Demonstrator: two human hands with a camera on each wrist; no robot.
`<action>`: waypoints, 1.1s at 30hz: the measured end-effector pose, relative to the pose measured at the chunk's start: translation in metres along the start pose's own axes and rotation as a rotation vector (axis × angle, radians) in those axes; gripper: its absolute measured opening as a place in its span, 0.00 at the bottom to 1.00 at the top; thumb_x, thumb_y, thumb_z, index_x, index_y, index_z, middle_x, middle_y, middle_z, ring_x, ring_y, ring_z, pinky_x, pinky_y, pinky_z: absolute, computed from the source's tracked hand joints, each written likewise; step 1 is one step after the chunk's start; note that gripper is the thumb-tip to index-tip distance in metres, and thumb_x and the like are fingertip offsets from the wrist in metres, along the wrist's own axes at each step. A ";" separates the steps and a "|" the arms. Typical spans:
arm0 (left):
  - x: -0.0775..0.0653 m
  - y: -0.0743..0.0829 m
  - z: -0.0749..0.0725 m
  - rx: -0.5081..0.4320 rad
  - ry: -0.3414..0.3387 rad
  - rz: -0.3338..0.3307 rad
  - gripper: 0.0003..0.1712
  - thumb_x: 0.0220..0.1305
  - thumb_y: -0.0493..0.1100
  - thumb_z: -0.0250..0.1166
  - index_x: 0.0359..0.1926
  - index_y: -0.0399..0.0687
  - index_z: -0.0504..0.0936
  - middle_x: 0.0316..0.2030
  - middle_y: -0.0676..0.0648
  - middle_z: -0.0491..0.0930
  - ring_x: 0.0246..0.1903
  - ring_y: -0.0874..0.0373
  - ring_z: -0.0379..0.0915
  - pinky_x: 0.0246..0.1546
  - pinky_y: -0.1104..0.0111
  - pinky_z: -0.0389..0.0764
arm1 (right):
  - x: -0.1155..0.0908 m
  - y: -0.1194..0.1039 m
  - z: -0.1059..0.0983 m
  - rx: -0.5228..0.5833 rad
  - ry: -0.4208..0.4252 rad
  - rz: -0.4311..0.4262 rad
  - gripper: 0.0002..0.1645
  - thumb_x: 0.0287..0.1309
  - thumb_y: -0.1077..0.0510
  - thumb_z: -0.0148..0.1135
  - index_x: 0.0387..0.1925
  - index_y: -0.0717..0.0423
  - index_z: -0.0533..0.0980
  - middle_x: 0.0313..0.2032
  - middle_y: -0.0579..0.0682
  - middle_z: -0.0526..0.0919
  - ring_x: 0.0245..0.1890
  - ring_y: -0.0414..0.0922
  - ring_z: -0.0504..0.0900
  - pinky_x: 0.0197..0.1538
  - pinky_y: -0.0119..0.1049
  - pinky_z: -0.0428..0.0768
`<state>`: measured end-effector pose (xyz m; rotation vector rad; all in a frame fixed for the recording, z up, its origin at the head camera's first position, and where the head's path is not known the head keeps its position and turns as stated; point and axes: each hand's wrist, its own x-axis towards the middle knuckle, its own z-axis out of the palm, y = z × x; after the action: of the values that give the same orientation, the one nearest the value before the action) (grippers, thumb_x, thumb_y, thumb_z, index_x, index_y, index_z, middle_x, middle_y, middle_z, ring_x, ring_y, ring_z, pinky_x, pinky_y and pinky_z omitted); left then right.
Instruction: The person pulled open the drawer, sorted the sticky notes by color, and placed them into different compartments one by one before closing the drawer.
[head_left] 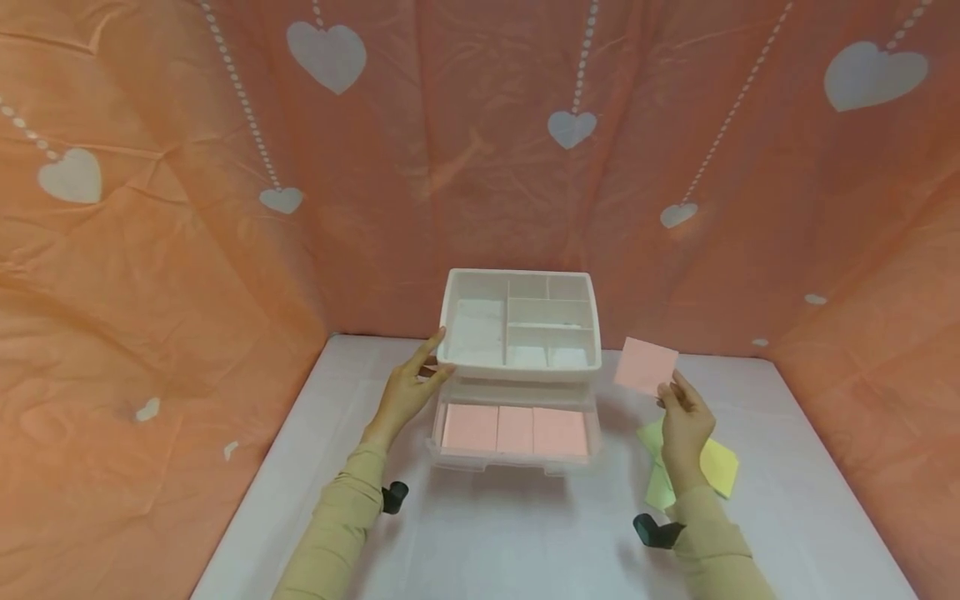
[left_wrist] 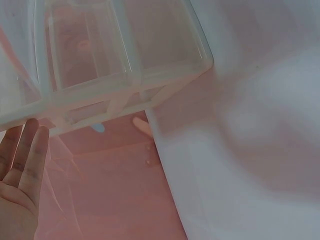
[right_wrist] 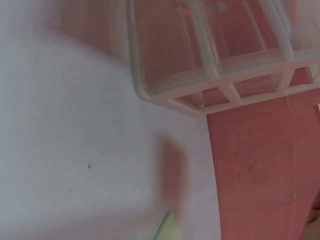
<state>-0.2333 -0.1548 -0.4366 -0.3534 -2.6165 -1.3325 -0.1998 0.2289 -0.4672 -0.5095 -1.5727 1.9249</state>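
Observation:
A white plastic drawer organizer (head_left: 517,372) stands at the middle back of the table, its top tray split into compartments. Below the tray, a clear drawer (head_left: 516,461) sticks out toward me, with pink squares of paper (head_left: 470,427) lying side by side in it. My left hand (head_left: 405,392) rests against the organizer's left front corner; its straight fingers (left_wrist: 34,155) touch the edge in the left wrist view. To the organizer's right, my right hand (head_left: 686,425) pinches a pink sticky note (head_left: 647,366) by its lower corner, raised over the table.
Green sticky notes (head_left: 660,487) and a yellow sticky note (head_left: 720,467) lie on the white table (head_left: 495,542), partly under my right hand and forearm. An orange-pink cloth with white hearts (head_left: 480,183) hangs behind the table and along both sides.

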 end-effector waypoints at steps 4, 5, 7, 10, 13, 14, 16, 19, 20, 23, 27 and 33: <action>0.000 -0.001 0.000 0.000 -0.001 -0.007 0.35 0.62 0.56 0.61 0.67 0.80 0.57 0.47 0.40 0.81 0.40 0.49 0.80 0.42 0.58 0.83 | -0.001 -0.006 0.003 0.064 -0.001 -0.008 0.25 0.54 0.67 0.63 0.56 0.66 0.72 0.23 0.34 0.81 0.21 0.29 0.77 0.30 0.16 0.77; 0.000 -0.001 0.000 -0.002 -0.002 -0.007 0.35 0.62 0.56 0.60 0.67 0.80 0.57 0.47 0.40 0.81 0.40 0.49 0.80 0.42 0.58 0.82 | -0.001 -0.008 0.004 0.088 0.000 -0.006 0.26 0.53 0.67 0.63 0.56 0.66 0.73 0.24 0.35 0.81 0.21 0.29 0.78 0.30 0.17 0.78; 0.000 -0.002 0.000 -0.002 -0.003 -0.005 0.35 0.62 0.56 0.60 0.67 0.81 0.57 0.47 0.40 0.81 0.40 0.49 0.80 0.42 0.58 0.82 | -0.002 -0.012 0.006 0.127 0.001 -0.017 0.24 0.52 0.68 0.64 0.54 0.65 0.75 0.25 0.38 0.82 0.21 0.30 0.78 0.29 0.18 0.78; 0.000 -0.001 0.000 -0.003 -0.008 -0.001 0.35 0.61 0.57 0.60 0.67 0.81 0.57 0.47 0.40 0.81 0.41 0.49 0.80 0.43 0.57 0.82 | -0.004 -0.019 0.008 0.171 -0.005 -0.044 0.18 0.51 0.68 0.65 0.46 0.63 0.79 0.25 0.40 0.83 0.23 0.31 0.79 0.29 0.19 0.78; 0.000 -0.001 -0.001 -0.006 -0.013 -0.003 0.35 0.61 0.58 0.60 0.66 0.81 0.57 0.47 0.40 0.81 0.41 0.50 0.80 0.43 0.57 0.82 | -0.007 -0.027 0.011 0.209 -0.028 -0.076 0.12 0.51 0.69 0.65 0.40 0.59 0.81 0.25 0.41 0.83 0.24 0.32 0.80 0.29 0.20 0.79; 0.000 -0.001 -0.001 -0.006 -0.016 -0.002 0.35 0.61 0.58 0.60 0.67 0.81 0.57 0.47 0.40 0.81 0.41 0.50 0.80 0.42 0.57 0.82 | -0.008 -0.029 0.013 0.220 -0.040 -0.084 0.11 0.51 0.69 0.64 0.38 0.59 0.81 0.25 0.41 0.83 0.24 0.33 0.80 0.29 0.20 0.79; 0.001 -0.001 -0.002 -0.009 -0.017 -0.005 0.35 0.61 0.58 0.60 0.66 0.82 0.56 0.47 0.40 0.81 0.40 0.50 0.80 0.42 0.57 0.82 | -0.010 -0.034 0.015 0.253 -0.067 -0.093 0.10 0.51 0.70 0.64 0.37 0.59 0.81 0.26 0.42 0.84 0.25 0.34 0.80 0.30 0.21 0.79; 0.001 0.000 -0.002 -0.010 -0.017 -0.007 0.35 0.61 0.58 0.60 0.66 0.82 0.57 0.47 0.40 0.81 0.40 0.50 0.80 0.42 0.57 0.82 | -0.015 -0.042 0.020 0.299 -0.114 -0.104 0.08 0.52 0.71 0.63 0.35 0.60 0.80 0.26 0.44 0.84 0.25 0.35 0.80 0.30 0.22 0.79; 0.001 0.000 -0.002 -0.009 -0.016 -0.006 0.34 0.61 0.58 0.60 0.66 0.81 0.57 0.47 0.40 0.81 0.40 0.49 0.80 0.42 0.57 0.82 | -0.017 -0.044 0.021 0.313 -0.134 -0.109 0.08 0.51 0.71 0.63 0.35 0.61 0.80 0.27 0.45 0.84 0.25 0.36 0.80 0.30 0.23 0.79; 0.000 0.001 -0.002 -0.013 -0.013 -0.010 0.34 0.61 0.58 0.60 0.66 0.81 0.57 0.47 0.40 0.81 0.40 0.50 0.80 0.41 0.56 0.82 | -0.021 -0.051 0.026 0.343 -0.205 -0.143 0.09 0.51 0.73 0.62 0.34 0.61 0.81 0.27 0.46 0.85 0.25 0.37 0.81 0.31 0.23 0.80; 0.000 0.001 -0.002 -0.016 -0.011 -0.015 0.34 0.61 0.57 0.61 0.66 0.80 0.58 0.47 0.39 0.81 0.40 0.49 0.80 0.41 0.56 0.82 | -0.027 -0.057 0.031 0.376 -0.326 -0.193 0.11 0.52 0.75 0.59 0.35 0.62 0.81 0.27 0.46 0.85 0.26 0.37 0.81 0.33 0.23 0.80; 0.001 0.001 -0.001 -0.012 -0.012 -0.010 0.34 0.62 0.56 0.61 0.67 0.79 0.58 0.47 0.39 0.81 0.40 0.49 0.80 0.41 0.56 0.82 | -0.033 -0.058 0.035 0.300 -0.434 -0.207 0.12 0.53 0.75 0.58 0.35 0.62 0.83 0.26 0.44 0.86 0.26 0.36 0.80 0.35 0.23 0.80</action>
<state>-0.2335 -0.1553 -0.4351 -0.3517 -2.6242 -1.3533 -0.1854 0.1888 -0.4057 0.2043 -1.4738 2.1478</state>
